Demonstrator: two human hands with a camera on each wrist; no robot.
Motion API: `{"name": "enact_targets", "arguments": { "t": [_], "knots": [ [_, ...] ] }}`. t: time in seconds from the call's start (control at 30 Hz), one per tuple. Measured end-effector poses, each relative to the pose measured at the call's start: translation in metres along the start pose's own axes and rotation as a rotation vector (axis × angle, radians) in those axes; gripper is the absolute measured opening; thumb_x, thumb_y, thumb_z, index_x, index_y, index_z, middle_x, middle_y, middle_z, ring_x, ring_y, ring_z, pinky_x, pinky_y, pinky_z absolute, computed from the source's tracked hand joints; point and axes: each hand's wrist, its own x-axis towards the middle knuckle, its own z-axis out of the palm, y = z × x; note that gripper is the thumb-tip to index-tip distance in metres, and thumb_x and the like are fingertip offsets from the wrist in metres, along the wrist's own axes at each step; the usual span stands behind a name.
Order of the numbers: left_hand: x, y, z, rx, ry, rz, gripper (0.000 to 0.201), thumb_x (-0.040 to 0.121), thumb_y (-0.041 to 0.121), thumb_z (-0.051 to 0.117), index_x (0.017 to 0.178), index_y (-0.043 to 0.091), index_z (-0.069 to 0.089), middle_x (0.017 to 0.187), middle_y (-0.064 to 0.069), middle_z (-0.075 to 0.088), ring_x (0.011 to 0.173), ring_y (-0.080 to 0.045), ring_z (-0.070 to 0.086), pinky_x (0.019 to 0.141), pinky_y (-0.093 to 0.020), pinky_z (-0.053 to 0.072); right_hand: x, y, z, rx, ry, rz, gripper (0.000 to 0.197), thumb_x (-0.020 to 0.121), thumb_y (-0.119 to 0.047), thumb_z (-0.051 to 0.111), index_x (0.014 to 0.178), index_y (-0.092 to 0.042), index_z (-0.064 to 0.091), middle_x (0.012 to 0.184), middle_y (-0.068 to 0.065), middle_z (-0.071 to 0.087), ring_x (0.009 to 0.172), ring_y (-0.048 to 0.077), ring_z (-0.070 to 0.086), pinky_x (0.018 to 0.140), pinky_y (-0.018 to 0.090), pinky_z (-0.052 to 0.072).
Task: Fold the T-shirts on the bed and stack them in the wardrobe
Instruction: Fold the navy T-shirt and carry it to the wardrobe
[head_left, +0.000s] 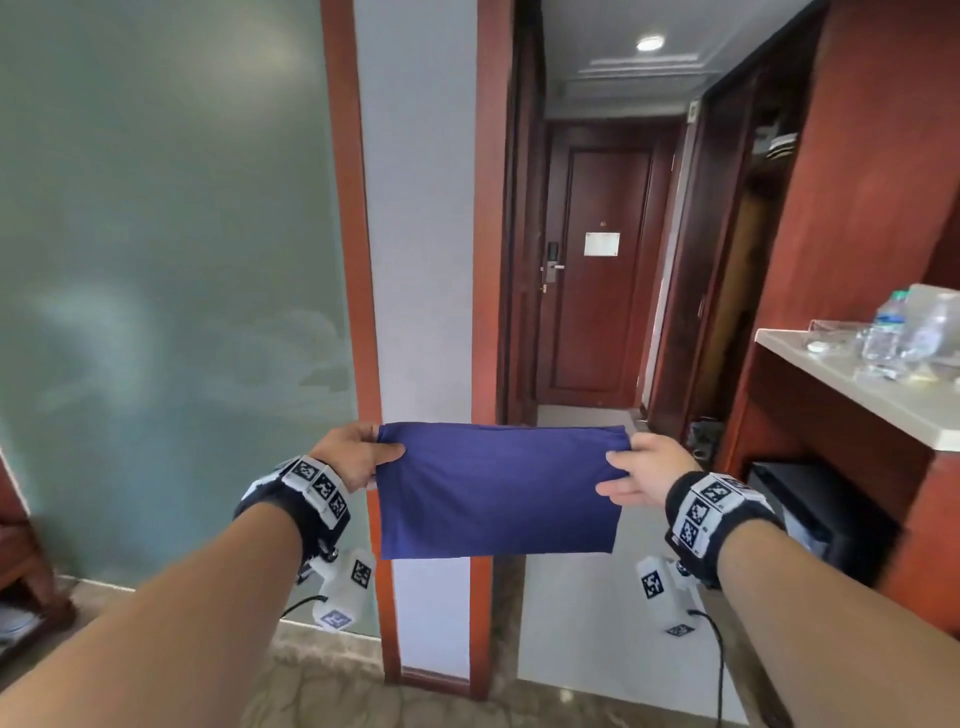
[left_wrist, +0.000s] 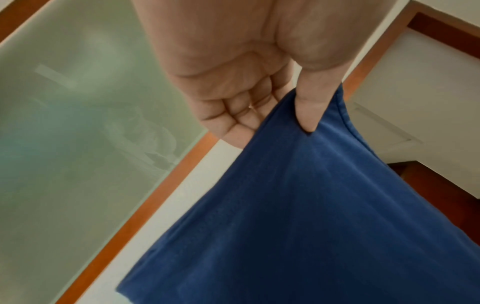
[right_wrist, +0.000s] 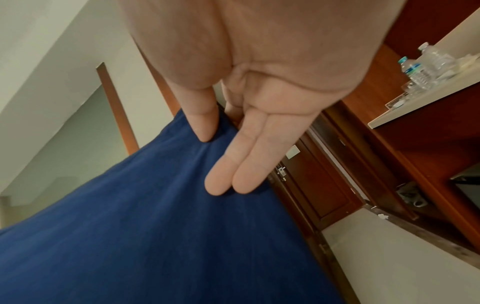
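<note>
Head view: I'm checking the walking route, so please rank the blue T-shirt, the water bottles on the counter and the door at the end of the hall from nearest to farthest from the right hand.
1. Blue T-shirt: pinched by the right hand.
2. Water bottles: up to the right, on the counter.
3. Door: straight ahead, down the hall.

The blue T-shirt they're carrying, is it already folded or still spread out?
Folded. The blue T-shirt hangs as a compact rectangle, no sleeves or collar showing, pinched at its top corners by the left hand and right hand.
</note>
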Motion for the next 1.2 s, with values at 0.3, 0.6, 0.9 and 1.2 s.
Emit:
{"name": "enact_targets", "arguments": {
  "t": [0.3,0.6,0.9,1.2],
  "knots": [
    [0.036,0.026,0.101,0.07,-0.089,0.03,0.016,0.094,-0.005,0.065,0.086,0.009,0.061,0.077,-0.006,0.069,0.064,-0.014,0.068,0.055,-0.024,0.058,0.041,0.031,-0.089,0.073,0.063,0.032,0.007,0.099,-0.011,0.061,0.103,-0.016,0.059,0.11,0.015,0.067,0.083,0.035,0.076,0.088,0.051,0.06],
    [0.078,0.037,0.194,0.049,-0.225,0.035,0.016,0.097,-0.004,0.061,0.089,0.009,0.065,0.075,-0.001,0.073,0.073,-0.015,0.068,0.054,-0.02,0.057,0.064,0.049,-0.168,0.091,0.17,0.047,0.006,0.099,-0.011,0.062,0.103,-0.013,0.058,0.107,0.016,0.068,0.085,0.036,0.076,0.088,0.05,0.06],
    [0.157,-0.002,0.282,0.046,-0.26,0.013,0.011,0.096,0.0,0.064,0.096,0.01,0.068,0.092,-0.009,0.073,0.087,-0.024,0.07,0.076,-0.034,0.057,0.159,0.083,-0.222,0.059,0.2,0.097,0.006,0.1,-0.012,0.06,0.101,-0.016,0.056,0.11,0.017,0.067,0.084,0.036,0.076,0.083,0.047,0.06],
    [0.271,-0.026,0.406,0.011,-0.202,-0.07,0.018,0.097,0.0,0.063,0.087,0.015,0.061,0.084,-0.006,0.069,0.079,-0.02,0.066,0.065,-0.029,0.054,0.303,0.11,-0.29,-0.012,0.168,0.14,0.007,0.101,-0.011,0.059,0.1,-0.015,0.054,0.109,0.015,0.066,0.063,0.024,0.075,0.057,0.032,0.058]
  ]
}}
